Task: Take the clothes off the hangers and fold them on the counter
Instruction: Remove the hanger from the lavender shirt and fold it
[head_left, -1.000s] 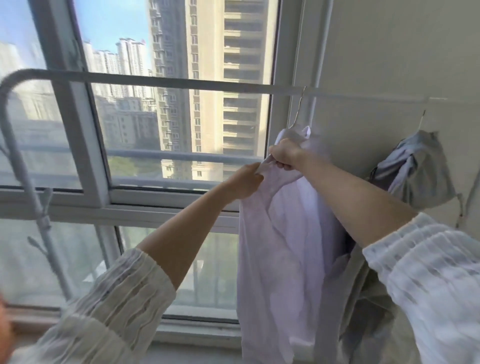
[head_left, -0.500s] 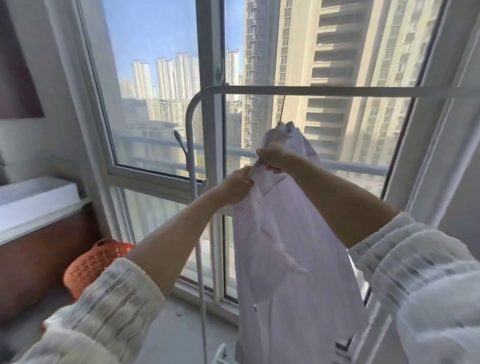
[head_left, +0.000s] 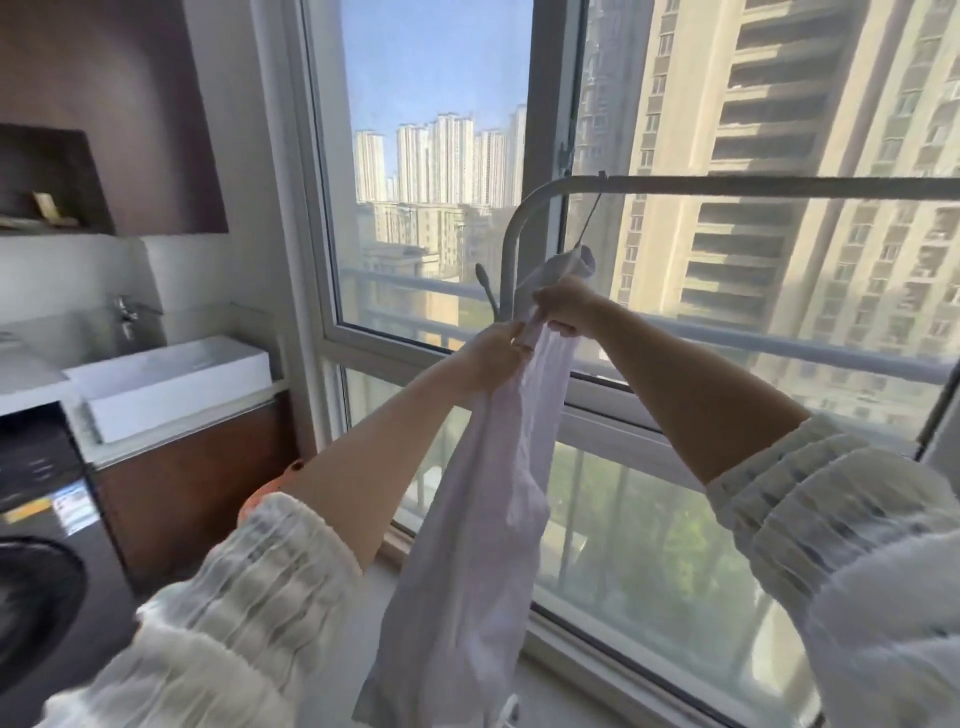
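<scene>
Head view: one pale shirt (head_left: 483, 519) hangs from one hanger (head_left: 589, 221) hooked on the white rail (head_left: 727, 183) by the window. The left hand (head_left: 496, 353) pinches the shirt's upper edge; just right of it, the right hand (head_left: 566, 309) grips the collar. One sink (head_left: 171, 382) and one washing machine (head_left: 47, 545) stand far left.

Hanger (head_left: 589, 221) body hidden inside garment (head_left: 483, 519)

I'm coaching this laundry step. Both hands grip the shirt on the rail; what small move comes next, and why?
Probably lift the hanger hook off the rail. The white shirt hangs from it, both the left hand and right hand pinch the cloth near the collar, and the counter lies to the left.
</scene>
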